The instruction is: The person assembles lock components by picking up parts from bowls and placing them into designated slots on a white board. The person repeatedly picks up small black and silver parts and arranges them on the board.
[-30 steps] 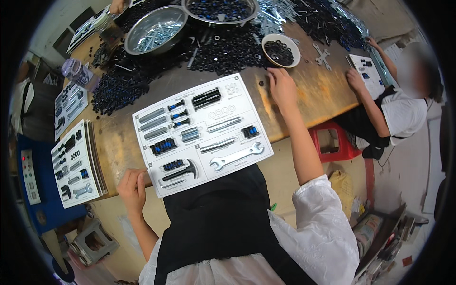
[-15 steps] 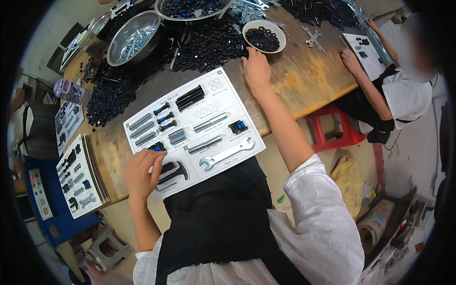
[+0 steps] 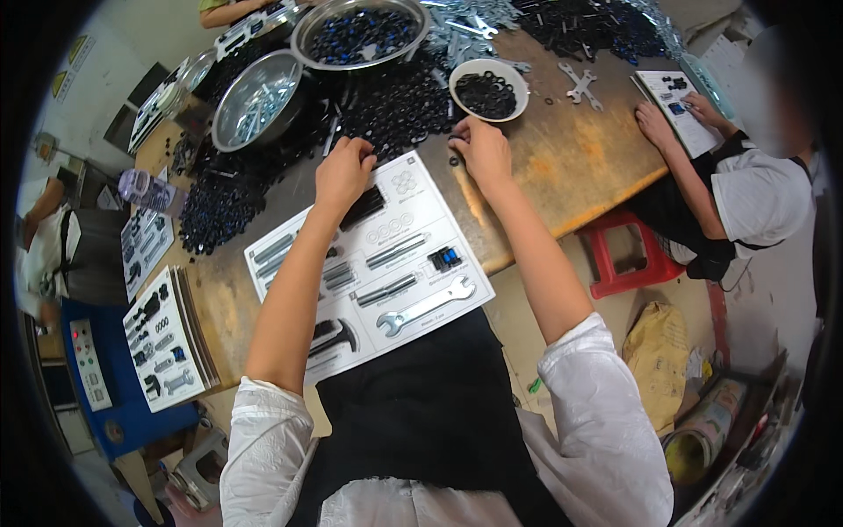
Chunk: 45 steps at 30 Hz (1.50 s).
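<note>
My left hand (image 3: 344, 174) is at the far edge of a white printed parts sheet (image 3: 437, 211), beside a heap of small black parts (image 3: 395, 110). Its fingers are pinched together, and whatever they hold is hidden. By the near side of a white bowl (image 3: 516, 95) of black rings, my right hand (image 3: 484, 151) is closed, with a small black ring (image 3: 454, 161) at its fingers. Black rods (image 3: 364, 207), blue-and-black screws (image 3: 446, 257) and an open-ended wrench (image 3: 427, 306) show on the sheet; I cannot tell which are printed. My left forearm covers part of it.
Metal bowls of silver pins (image 3: 219, 123) and dark screws (image 3: 303, 44) stand at the back. Crossed wrenches (image 3: 580, 86) lie right of the white bowl. A stack of sheets (image 3: 209, 351) is at left. A co-worker (image 3: 702, 189) sits at right near a red stool (image 3: 590, 263).
My left hand has moved from the sheet's near left corner up to its far edge. My right hand has drawn slightly back from the bowl's rim, now with a black ring at its fingers.
</note>
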### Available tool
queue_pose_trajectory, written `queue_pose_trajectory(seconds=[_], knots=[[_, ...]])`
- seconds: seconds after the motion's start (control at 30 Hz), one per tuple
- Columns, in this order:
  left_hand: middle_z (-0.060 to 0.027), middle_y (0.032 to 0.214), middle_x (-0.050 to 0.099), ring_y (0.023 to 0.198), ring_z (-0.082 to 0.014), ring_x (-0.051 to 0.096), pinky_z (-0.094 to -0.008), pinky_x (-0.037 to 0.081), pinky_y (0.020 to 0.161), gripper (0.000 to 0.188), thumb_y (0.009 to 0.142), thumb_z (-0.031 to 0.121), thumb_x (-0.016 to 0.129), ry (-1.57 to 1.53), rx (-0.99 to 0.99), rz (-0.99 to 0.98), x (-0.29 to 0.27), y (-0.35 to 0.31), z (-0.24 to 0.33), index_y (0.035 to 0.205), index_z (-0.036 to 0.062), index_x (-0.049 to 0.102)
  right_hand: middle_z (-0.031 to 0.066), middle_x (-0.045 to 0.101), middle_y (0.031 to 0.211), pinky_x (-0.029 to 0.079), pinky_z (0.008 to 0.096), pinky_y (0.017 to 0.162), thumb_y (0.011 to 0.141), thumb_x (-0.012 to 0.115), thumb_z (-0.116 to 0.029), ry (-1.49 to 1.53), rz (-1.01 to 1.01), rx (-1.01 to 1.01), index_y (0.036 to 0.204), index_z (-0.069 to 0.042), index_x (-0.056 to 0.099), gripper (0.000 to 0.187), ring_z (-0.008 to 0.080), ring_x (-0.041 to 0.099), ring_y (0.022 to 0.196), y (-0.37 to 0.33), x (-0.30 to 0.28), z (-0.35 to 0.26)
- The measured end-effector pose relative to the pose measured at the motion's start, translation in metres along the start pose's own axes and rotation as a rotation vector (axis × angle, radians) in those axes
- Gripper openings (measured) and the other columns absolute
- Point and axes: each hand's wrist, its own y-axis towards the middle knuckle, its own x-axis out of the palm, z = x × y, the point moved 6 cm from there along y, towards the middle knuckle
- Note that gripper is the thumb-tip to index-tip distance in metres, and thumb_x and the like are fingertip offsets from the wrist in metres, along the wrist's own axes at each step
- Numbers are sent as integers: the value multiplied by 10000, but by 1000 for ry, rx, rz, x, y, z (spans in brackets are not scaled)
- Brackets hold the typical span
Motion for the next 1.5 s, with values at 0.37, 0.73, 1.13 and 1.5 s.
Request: queue_pose_trajectory(seconds=[0.37, 0.73, 1.13, 1.5], knots=[[-58, 941, 648, 875, -261, 665, -373, 523, 751, 226, 825, 315, 718, -9, 11, -43, 6, 17, 50, 961, 133, 711, 143, 727, 804, 542, 389, 713, 794, 765, -127, 74, -20, 44, 885, -65, 781, 111, 284, 696, 739, -14, -32, 23], [-45, 972, 612, 968, -238, 572, -377, 397, 855, 226, 831, 280, 738, 55, 224, 75, 45, 9, 91, 1028, 173, 773, 161, 732, 866, 550, 355, 764, 841, 711, -96, 171, -175, 184, 946, -45, 762, 129, 258, 715, 808, -35, -41, 28], [-159, 1039, 609, 958, -360, 626, -412, 515, 849, 198, 821, 113, 735, -212, 241, -146, 61, 9, 113, 997, 38, 684, 148, 698, 900, 556, 356, 751, 739, 722, -9, 244, -293, -22, 1059, -48, 727, 322, 271, 688, 820, -38, -33, 11], [-130, 999, 691, 834, -249, 659, -356, 545, 780, 436, 740, 123, 798, -465, 31, -3, 3, 15, 51, 1138, 37, 642, 139, 690, 809, 549, 354, 731, 713, 734, -58, 172, -401, -78, 1016, -22, 718, 305, 273, 675, 740, -28, -22, -3]])
